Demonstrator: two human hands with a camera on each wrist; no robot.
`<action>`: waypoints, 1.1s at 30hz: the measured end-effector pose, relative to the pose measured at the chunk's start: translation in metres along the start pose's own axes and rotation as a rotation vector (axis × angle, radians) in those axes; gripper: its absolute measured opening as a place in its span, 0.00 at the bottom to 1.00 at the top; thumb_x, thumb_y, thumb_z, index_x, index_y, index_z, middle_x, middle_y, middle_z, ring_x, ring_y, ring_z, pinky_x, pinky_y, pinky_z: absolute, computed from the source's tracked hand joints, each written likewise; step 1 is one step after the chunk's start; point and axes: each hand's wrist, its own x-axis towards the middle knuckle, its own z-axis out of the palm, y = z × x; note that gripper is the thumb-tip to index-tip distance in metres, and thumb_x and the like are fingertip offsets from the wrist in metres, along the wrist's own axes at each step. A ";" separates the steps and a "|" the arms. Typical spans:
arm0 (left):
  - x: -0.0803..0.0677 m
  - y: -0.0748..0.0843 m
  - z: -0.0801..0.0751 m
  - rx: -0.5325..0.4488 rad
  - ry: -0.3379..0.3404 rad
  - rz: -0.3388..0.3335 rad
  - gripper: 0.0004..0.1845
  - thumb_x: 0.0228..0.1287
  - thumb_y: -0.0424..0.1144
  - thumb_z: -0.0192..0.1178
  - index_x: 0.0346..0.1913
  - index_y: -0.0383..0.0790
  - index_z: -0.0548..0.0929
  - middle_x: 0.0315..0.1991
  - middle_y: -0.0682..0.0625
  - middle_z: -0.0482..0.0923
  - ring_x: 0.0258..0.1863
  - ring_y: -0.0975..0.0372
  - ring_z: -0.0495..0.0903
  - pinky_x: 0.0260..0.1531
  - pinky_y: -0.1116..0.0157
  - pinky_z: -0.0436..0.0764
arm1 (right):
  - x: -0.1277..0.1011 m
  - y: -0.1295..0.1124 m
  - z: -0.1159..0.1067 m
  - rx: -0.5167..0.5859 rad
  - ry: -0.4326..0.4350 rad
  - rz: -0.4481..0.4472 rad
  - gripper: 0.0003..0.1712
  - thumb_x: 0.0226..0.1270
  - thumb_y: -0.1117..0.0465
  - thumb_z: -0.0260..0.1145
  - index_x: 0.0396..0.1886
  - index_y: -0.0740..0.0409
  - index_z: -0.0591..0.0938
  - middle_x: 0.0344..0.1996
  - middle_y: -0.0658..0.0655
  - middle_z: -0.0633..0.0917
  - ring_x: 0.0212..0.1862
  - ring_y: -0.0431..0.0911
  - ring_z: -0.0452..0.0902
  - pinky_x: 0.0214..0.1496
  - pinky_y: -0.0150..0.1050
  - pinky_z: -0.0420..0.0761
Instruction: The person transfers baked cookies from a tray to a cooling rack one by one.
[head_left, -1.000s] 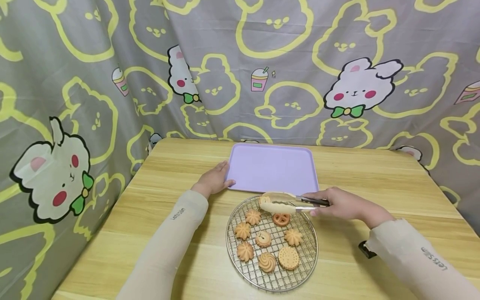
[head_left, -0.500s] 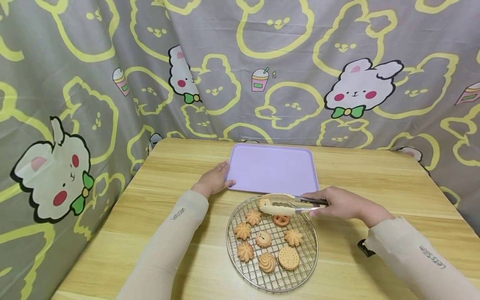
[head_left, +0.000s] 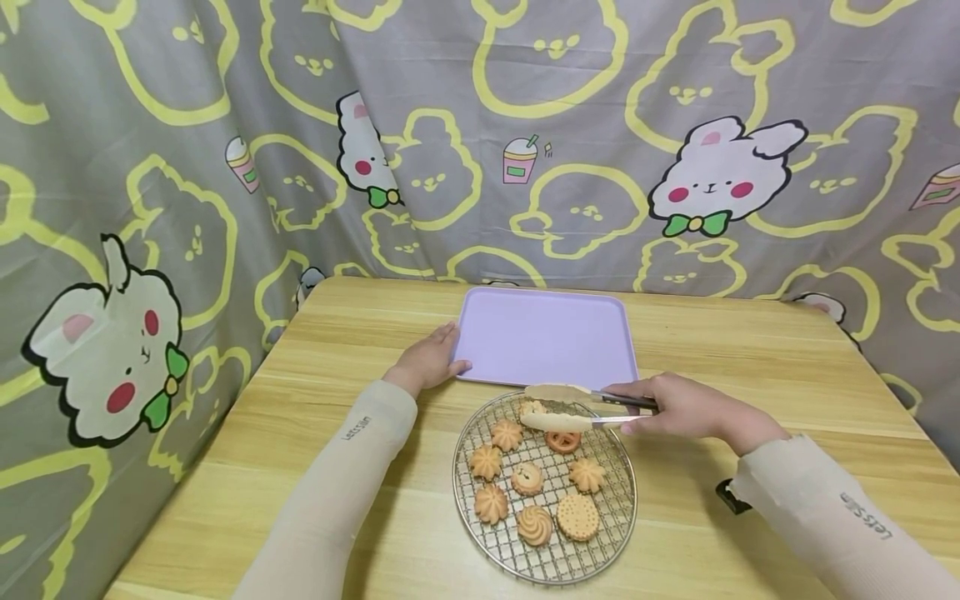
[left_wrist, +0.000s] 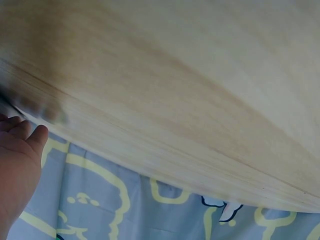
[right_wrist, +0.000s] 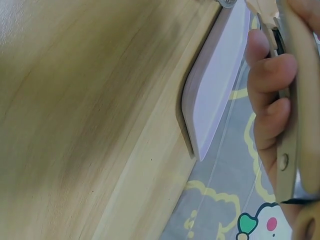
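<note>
Meanwhile the left hand [head_left: 427,361] rests flat against the lilac tray [head_left: 546,337], steadying it, while the right hand [head_left: 678,408] squeezes tongs [head_left: 570,407] onto a cookie [head_left: 531,408] at the wire rack's [head_left: 544,487] far edge.

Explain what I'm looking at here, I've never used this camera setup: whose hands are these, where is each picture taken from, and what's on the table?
No machine: a person's two bare hands. The wide picture comes from a head camera; the two close-ups come from wrist cameras, mostly showing tabletop. On the wooden table lie a lilac tray and a round wire rack of cookies. The left hand rests at the tray's near left corner. The right hand grips tongs, their tips at a cookie on the rack's far edge.
</note>
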 end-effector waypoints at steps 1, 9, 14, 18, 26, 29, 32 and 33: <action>0.000 0.000 0.000 0.000 0.003 0.001 0.45 0.69 0.62 0.45 0.74 0.32 0.48 0.75 0.41 0.43 0.73 0.52 0.46 0.70 0.59 0.50 | 0.000 0.000 0.000 0.012 0.001 0.004 0.35 0.62 0.45 0.67 0.64 0.57 0.75 0.35 0.47 0.82 0.27 0.36 0.70 0.32 0.34 0.75; 0.000 -0.001 0.000 0.000 0.011 0.003 0.45 0.69 0.62 0.46 0.74 0.31 0.48 0.75 0.40 0.43 0.73 0.51 0.47 0.70 0.58 0.51 | 0.002 0.002 0.002 0.059 0.039 -0.008 0.37 0.61 0.44 0.68 0.65 0.57 0.72 0.22 0.43 0.75 0.16 0.33 0.59 0.17 0.28 0.65; -0.001 0.000 -0.001 -0.007 0.010 0.006 0.44 0.69 0.62 0.46 0.74 0.31 0.48 0.74 0.40 0.44 0.72 0.51 0.47 0.70 0.58 0.52 | 0.005 0.000 0.003 0.046 0.064 -0.009 0.43 0.57 0.43 0.71 0.68 0.57 0.69 0.32 0.45 0.79 0.16 0.32 0.58 0.16 0.28 0.65; -0.002 0.001 -0.002 -0.008 0.001 0.006 0.45 0.69 0.62 0.46 0.74 0.31 0.48 0.75 0.40 0.44 0.73 0.51 0.47 0.70 0.58 0.52 | 0.008 -0.004 0.004 0.060 0.084 -0.007 0.47 0.53 0.46 0.74 0.70 0.59 0.67 0.36 0.50 0.81 0.17 0.33 0.60 0.17 0.29 0.66; -0.002 0.002 -0.002 -0.009 0.007 0.012 0.45 0.70 0.61 0.46 0.74 0.30 0.48 0.74 0.39 0.44 0.73 0.51 0.47 0.70 0.58 0.51 | 0.018 -0.011 0.006 0.089 0.124 0.014 0.50 0.51 0.50 0.76 0.71 0.60 0.64 0.36 0.53 0.79 0.17 0.35 0.63 0.17 0.31 0.68; -0.003 0.002 -0.002 -0.008 0.009 0.009 0.44 0.70 0.61 0.46 0.74 0.30 0.48 0.74 0.39 0.45 0.73 0.51 0.47 0.70 0.58 0.51 | 0.022 -0.013 0.007 0.106 0.146 0.027 0.51 0.51 0.50 0.77 0.72 0.58 0.63 0.37 0.53 0.79 0.17 0.35 0.64 0.18 0.31 0.69; -0.002 0.002 -0.001 -0.005 0.009 0.007 0.44 0.70 0.61 0.46 0.74 0.30 0.48 0.74 0.39 0.45 0.73 0.51 0.47 0.70 0.58 0.51 | 0.026 -0.015 0.010 0.113 0.178 0.043 0.52 0.50 0.48 0.77 0.73 0.56 0.62 0.38 0.53 0.79 0.19 0.37 0.66 0.20 0.33 0.70; -0.002 0.002 -0.001 -0.004 0.009 0.007 0.44 0.70 0.61 0.46 0.74 0.30 0.48 0.74 0.39 0.45 0.73 0.51 0.47 0.70 0.58 0.51 | 0.027 -0.016 0.011 0.113 0.190 0.048 0.53 0.50 0.47 0.77 0.73 0.56 0.62 0.39 0.52 0.79 0.20 0.37 0.67 0.20 0.33 0.71</action>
